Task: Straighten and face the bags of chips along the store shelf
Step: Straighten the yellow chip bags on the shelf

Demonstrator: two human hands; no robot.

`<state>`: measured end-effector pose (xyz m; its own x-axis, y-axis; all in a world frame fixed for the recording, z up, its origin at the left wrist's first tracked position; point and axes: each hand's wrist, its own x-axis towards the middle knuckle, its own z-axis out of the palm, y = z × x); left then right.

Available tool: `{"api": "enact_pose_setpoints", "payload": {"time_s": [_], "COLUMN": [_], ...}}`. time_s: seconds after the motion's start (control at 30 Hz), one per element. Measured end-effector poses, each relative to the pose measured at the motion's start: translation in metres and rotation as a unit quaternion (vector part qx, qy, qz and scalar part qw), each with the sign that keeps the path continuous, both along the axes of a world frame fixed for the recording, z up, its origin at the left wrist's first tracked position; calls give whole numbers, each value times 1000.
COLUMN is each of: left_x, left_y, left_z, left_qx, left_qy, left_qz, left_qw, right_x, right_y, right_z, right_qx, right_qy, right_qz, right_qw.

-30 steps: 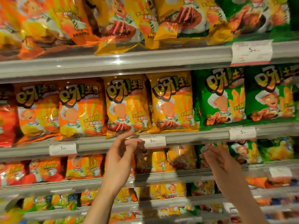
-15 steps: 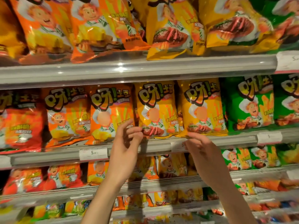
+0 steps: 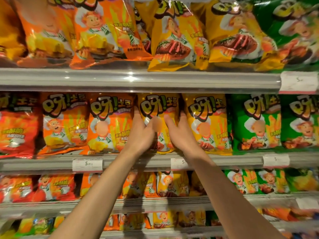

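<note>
Warm, fairly bright store light from above — a small glare spot on the upper shelf rail (image 3: 130, 74) and sheen across the glossy bags (image 3: 110, 33). The centre is reasonably sharp; edges smear and bow, the lowest shelves are blurred, and faces on some bags are blurred out.

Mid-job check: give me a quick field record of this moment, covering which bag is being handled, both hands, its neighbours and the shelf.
bag in hand: yellow chip bag, middle shelf, upright, front facing out
left hand: left hand on the bag's left edge, fingers along its side, thumb on its front
right hand: right hand on the bag's right edge, fingers in the gap beside it
left neighbour: orange bag
right neighbour: second yellow bag
shelf: shelf rail with price tag
</note>
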<state>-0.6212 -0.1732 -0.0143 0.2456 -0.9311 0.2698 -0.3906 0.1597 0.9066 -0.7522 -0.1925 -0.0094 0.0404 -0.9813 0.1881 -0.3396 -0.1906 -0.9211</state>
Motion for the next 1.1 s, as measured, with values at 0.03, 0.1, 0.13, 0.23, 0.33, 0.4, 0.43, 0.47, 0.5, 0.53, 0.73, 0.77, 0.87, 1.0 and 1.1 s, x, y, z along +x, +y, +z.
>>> {"api": "enact_pose_setpoints", "payload": {"time_s": [0.03, 0.1, 0.13, 0.23, 0.33, 0.4, 0.43, 0.47, 0.5, 0.53, 0.73, 0.77, 0.87, 1.0, 1.1], "left_x": [0, 2, 2, 2, 1, 2, 2, 3, 4, 4, 2, 2, -1, -6, -6], "left_y": [-7, -16, -19, -20, -20, -21, -19, -19, -20, -21, -26, -27, -25, -21, -23], "left_z": [2, 4, 3, 2, 3, 5, 7, 8, 8, 8, 6, 7, 2, -9, -12], "left_qx": [8, 9, 7, 10, 5, -3, -2, -1, -1, 4, 54, 58, 58, 10, -13], "left_qy": [19, 47, 49, 43, 40, 35, 35, 39, 44, 54, 57, 49, 18, -36, -46], "left_qz": [7, 21, 23, 17, 9, 7, 6, 6, 5, 4, -12, -11, -2, 27, 38], "left_qw": [1000, 999, 998, 999, 999, 999, 999, 999, 999, 999, 997, 997, 998, 999, 998], "right_x": [2, 4, 5, 8, 13, 14, 14, 12, 10, 7, 6, 6, 5, 1, -1], "right_y": [-5, -14, -16, -19, -20, -20, -20, -20, -20, -21, -20, -20, -20, -21, -20], "right_z": [1, 2, 2, 0, 0, 3, 5, 6, 7, 7, 9, 10, 12, 5, 2], "right_qx": [4, 16, 23, 37, 30, 26, 24, 23, 22, 24, 42, 44, 39, 17, 2], "right_qy": [0, -6, -8, -11, 7, 20, 23, 25, 26, 28, 30, 33, 47, 56, 68], "right_qz": [-6, -10, -9, -8, -21, -27, -27, -25, -24, -24, -31, -31, -28, -48, -55], "right_qw": [1000, 1000, 1000, 999, 999, 999, 999, 999, 999, 999, 998, 998, 998, 997, 996]}}
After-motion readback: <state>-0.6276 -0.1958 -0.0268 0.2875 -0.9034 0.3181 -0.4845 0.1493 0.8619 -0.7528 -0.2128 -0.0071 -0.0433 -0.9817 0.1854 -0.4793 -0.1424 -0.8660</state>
